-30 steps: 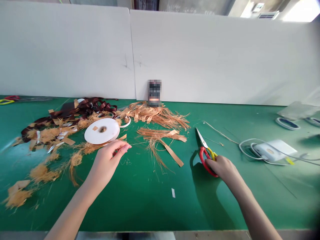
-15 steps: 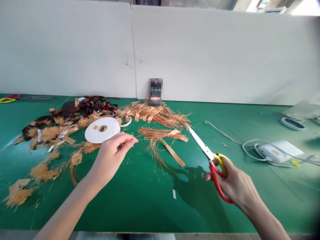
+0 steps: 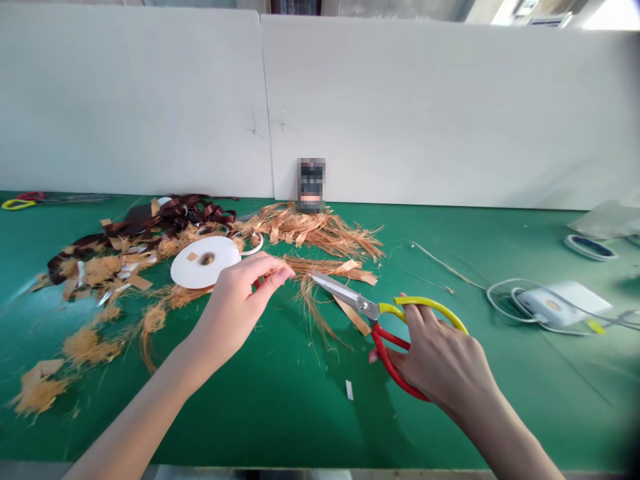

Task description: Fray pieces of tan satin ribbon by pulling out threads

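Observation:
With thumb and fingers pinched together, my left hand (image 3: 245, 293) is closed beside the white spool (image 3: 200, 263); whatever lies between the fingertips is too fine to make out. My right hand (image 3: 443, 353) grips a pair of scissors (image 3: 361, 304) by their red and yellow handles. The blades look closed or nearly so, and their tips are just right of my left fingertips. Under and behind the blades lies a bundle of tan raffia-like strands (image 3: 320, 267), with a flat tan strip (image 3: 355, 313) partly hidden by the scissors.
Dark brown ribbon (image 3: 200, 212) and tangled tan scraps (image 3: 103, 270) spread across the left. More strands (image 3: 315, 230) lie before a blurred dark box (image 3: 311, 185) at the white board (image 3: 425, 113). A white device (image 3: 563, 303) with cables sits right. Another pair of scissors (image 3: 30, 200) lies far left.
My right hand has brought the scissors left, so their tips are now close to my left fingertips. My left hand has shifted slightly right, still pinched.

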The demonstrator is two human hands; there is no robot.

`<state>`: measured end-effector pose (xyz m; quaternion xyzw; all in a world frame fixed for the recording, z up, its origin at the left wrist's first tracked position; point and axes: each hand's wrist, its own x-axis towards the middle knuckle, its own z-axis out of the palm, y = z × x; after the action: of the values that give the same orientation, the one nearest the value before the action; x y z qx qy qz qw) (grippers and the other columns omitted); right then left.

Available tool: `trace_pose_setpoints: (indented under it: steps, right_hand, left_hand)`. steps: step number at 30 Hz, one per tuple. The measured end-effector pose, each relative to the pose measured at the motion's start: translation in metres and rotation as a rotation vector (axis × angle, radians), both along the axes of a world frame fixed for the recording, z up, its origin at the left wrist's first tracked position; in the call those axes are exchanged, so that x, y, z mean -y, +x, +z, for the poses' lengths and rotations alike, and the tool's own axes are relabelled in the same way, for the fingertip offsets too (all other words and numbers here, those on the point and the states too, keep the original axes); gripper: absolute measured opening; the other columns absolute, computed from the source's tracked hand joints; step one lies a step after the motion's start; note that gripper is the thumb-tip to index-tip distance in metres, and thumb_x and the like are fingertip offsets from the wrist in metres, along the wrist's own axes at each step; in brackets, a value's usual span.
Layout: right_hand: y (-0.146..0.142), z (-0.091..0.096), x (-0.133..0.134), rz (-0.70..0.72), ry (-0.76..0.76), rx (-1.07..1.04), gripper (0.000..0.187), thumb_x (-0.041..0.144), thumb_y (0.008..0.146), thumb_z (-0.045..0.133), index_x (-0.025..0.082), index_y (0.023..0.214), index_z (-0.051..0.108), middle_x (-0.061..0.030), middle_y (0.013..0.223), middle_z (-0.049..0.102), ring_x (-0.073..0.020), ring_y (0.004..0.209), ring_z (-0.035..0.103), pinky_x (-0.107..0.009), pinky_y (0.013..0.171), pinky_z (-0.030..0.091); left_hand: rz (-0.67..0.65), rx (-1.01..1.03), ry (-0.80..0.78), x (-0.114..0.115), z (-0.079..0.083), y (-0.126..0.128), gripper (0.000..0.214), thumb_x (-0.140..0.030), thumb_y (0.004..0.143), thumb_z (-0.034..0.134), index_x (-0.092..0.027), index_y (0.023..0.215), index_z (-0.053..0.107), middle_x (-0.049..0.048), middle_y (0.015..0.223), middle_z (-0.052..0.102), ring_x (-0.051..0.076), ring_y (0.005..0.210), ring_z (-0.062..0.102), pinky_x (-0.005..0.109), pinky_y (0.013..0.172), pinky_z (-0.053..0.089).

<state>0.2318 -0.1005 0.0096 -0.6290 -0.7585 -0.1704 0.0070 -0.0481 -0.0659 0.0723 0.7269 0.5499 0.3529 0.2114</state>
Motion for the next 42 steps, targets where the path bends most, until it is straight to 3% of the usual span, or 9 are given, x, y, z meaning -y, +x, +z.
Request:
trace_pose_setpoints:
  steps: [6,11,17,32,42]
  right_hand:
    - [-0.017,0.006,-0.009,-0.039,-0.142,0.018,0.045,0.056,0.078,0.057,0.014,0.095,0.058,-0.0122,0.096,0.067,-0.0223,0.065,0.067,-0.029,0.047,0.039]
    - [-0.015,0.007,-0.009,-0.029,-0.134,-0.005,0.059,0.067,0.074,0.053,0.012,0.094,0.058,-0.0138,0.096,0.067,-0.0247,0.067,0.067,-0.031,0.048,0.041]
    - [0.005,0.002,0.0,-0.062,-0.061,-0.028,0.069,0.072,0.068,0.052,0.011,0.099,0.057,-0.0144,0.093,0.067,-0.0289,0.071,0.068,-0.033,0.052,0.045]
    - [0.034,0.005,0.005,-0.271,-0.128,0.002,0.064,0.072,0.073,0.043,0.014,0.099,0.054,-0.0151,0.09,0.068,-0.0318,0.071,0.068,-0.038,0.052,0.048]
    - [0.002,0.014,0.01,-0.095,-0.063,-0.029,0.065,0.075,0.065,0.051,0.016,0.091,0.056,-0.0116,0.088,0.068,-0.0295,0.069,0.068,-0.035,0.049,0.047]
  left_hand:
    - [-0.036,0.006,-0.018,0.001,0.002,0.002,0.031,-0.044,0.09,0.046,-0.022,0.085,0.068,0.0033,0.09,0.069,0.019,0.082,0.061,0.025,0.064,0.044]
    - [0.023,-0.006,0.008,-0.001,0.004,0.001,0.031,-0.044,0.089,0.047,-0.022,0.083,0.068,0.0031,0.088,0.07,0.018,0.08,0.061,0.026,0.069,0.046]
    - [0.056,-0.005,-0.025,-0.008,0.0,-0.002,0.034,-0.046,0.089,0.046,-0.021,0.086,0.069,0.0038,0.088,0.07,0.018,0.075,0.062,0.026,0.064,0.045]
    - [0.092,0.02,-0.054,-0.017,-0.007,-0.006,0.032,-0.045,0.088,0.047,-0.021,0.085,0.068,0.0033,0.086,0.071,0.018,0.076,0.063,0.027,0.066,0.045]
    - [0.01,0.001,-0.041,-0.023,-0.017,0.002,0.029,-0.039,0.089,0.047,-0.02,0.084,0.067,0.0026,0.083,0.07,0.016,0.072,0.06,0.026,0.067,0.044]
